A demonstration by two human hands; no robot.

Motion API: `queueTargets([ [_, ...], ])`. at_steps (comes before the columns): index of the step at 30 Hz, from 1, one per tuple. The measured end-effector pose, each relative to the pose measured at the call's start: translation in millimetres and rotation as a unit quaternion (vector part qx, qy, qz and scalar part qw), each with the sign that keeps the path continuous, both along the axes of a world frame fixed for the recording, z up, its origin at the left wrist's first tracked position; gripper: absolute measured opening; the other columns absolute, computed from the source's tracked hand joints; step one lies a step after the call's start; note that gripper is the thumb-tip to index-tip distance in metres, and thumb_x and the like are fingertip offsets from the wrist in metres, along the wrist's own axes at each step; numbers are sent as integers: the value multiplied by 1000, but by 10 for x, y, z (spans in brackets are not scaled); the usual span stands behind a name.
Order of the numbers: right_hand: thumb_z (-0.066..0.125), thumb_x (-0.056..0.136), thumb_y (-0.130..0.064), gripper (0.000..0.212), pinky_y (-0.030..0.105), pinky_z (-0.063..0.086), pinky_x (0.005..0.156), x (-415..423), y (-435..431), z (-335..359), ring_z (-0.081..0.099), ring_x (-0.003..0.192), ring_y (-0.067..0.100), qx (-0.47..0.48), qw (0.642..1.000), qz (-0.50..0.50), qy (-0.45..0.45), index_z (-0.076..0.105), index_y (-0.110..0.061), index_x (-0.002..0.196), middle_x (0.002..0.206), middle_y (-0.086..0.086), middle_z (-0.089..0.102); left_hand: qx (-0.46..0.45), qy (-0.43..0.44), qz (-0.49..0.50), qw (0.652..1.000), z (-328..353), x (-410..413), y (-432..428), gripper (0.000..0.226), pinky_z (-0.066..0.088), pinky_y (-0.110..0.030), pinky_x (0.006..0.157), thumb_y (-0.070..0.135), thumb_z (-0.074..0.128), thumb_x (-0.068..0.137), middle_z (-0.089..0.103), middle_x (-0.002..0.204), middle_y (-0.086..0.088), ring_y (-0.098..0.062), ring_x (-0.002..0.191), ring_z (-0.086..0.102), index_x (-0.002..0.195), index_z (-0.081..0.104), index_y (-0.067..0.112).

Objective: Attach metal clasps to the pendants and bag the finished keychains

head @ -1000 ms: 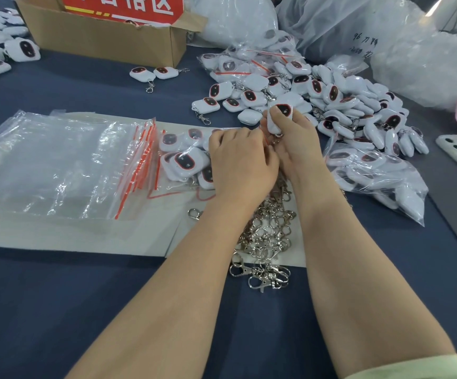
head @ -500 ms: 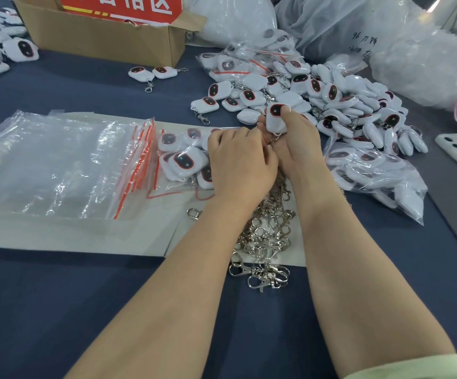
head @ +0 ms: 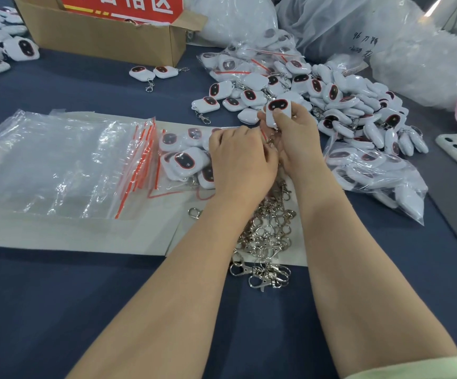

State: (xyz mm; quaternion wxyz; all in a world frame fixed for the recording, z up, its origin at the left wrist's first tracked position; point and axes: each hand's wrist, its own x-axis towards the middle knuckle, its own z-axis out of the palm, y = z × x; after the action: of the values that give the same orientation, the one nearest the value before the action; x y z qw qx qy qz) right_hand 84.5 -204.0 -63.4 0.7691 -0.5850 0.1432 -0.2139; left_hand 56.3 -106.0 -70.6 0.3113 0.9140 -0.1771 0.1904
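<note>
Above a dark blue table [head: 57, 310], a white pendant [head: 278, 112] stands upright, pinched in the right hand [head: 298, 138]. The left hand [head: 242, 162] curls its fingers onto the clasp [head: 272, 139] dangling beneath it. Loose clasps [head: 268, 236] pile under the wrists, a heap of pendants [head: 358, 110] lies beyond, and clear zip bags [head: 57, 165] lie to the left.

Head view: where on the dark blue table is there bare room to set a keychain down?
Bare dark blue table lies near the person, below the white paper sheet, left of the left forearm. A second strip runs between the brown cardboard box and the stack of clear red-zip bags. Crowded: the white pendant pile and silver metal clasps.
</note>
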Motion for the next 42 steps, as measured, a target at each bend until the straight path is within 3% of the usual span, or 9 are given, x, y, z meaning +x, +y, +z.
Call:
queueTargets([
  [3, 48, 99, -7, 22, 22, 57, 71, 3, -30, 150, 69, 78, 12, -5, 999, -40, 14, 47, 3, 118, 115, 19, 61, -85, 23, -3, 996, 56, -10, 20, 15, 31, -33, 92, 21, 49, 89, 52, 80, 1, -24, 85, 53, 76, 54, 14],
  [9, 56, 94, -19, 18, 16, 43, 42, -137, -125, 499, 49, 38, 6, -264, 953, 31, 146, 59, -2, 95, 53, -1, 63, -244, 63, 20, 967, 160, -7, 41, 16, 42, -34, 84, 18, 53, 89, 67, 89, -4, -22, 87, 58, 84, 63, 7],
  [16, 63, 91, -26, 16, 13, 34, 41, -254, -135, 659, 41, 39, 5, -318, 922, 143, 170, 69, -12, 90, 51, -5, 57, -360, 72, 41, 929, 211, -7, 71, 12, 32, -17, 64, 15, 51, 91, 49, 69, 18, -9, 77, 49, 80, 55, 15],
  [23, 56, 93, -19, 14, 14, 37, 45, -227, -160, 629, 43, 45, 7, -319, 928, 83, 173, 68, -14, 85, 59, 0, 57, -376, 62, 20, 924, 203, -13, 35, 13, 36, -10, 65, 16, 52, 93, 52, 73, 18, -7, 79, 52, 81, 55, 16],
  [26, 51, 90, -11, 20, 14, 39, 46, -207, -103, 597, 47, 46, 8, -339, 910, 146, 188, 70, -10, 94, 56, 0, 61, -372, 58, 23, 926, 206, -14, 29, 14, 34, -5, 61, 17, 53, 93, 51, 69, 18, -1, 68, 49, 80, 55, 16],
  [30, 56, 92, -12, 12, 17, 41, 49, -179, -3, 516, 47, 46, 8, -326, 910, 196, 167, 66, -10, 87, 51, -5, 59, -372, 40, 20, 927, 211, -5, 39, 14, 41, -20, 65, 16, 52, 94, 53, 71, 14, -11, 72, 54, 80, 55, 15],
  [33, 58, 90, -10, 23, 25, 47, 58, -132, 39, 418, 50, 54, 17, -339, 915, 140, 168, 62, -8, 68, 55, 4, 59, -352, 12, 7, 936, 205, -33, 19, 13, 37, -14, 65, 17, 53, 94, 58, 77, 7, -13, 76, 53, 84, 59, 11],
  [37, 46, 91, 5, 41, 12, 42, 44, -186, 75, 395, 54, 44, 5, -279, 920, 239, 135, 62, -14, 58, 49, -6, 59, -349, -14, 0, 937, 221, -64, 3, 15, 42, -27, 71, 16, 52, 94, 61, 78, 3, -17, 77, 56, 86, 62, 9],
  [42, 35, 91, 8, 50, 24, 31, 53, -204, 26, 396, 40, 57, 15, -333, 875, 313, 156, 61, -19, 58, 61, 2, 49, -335, -37, -10, 942, 247, -82, -1, 16, 47, -38, 78, 16, 51, 93, 66, 84, -3, -20, 84, 61, 88, 63, 5],
])
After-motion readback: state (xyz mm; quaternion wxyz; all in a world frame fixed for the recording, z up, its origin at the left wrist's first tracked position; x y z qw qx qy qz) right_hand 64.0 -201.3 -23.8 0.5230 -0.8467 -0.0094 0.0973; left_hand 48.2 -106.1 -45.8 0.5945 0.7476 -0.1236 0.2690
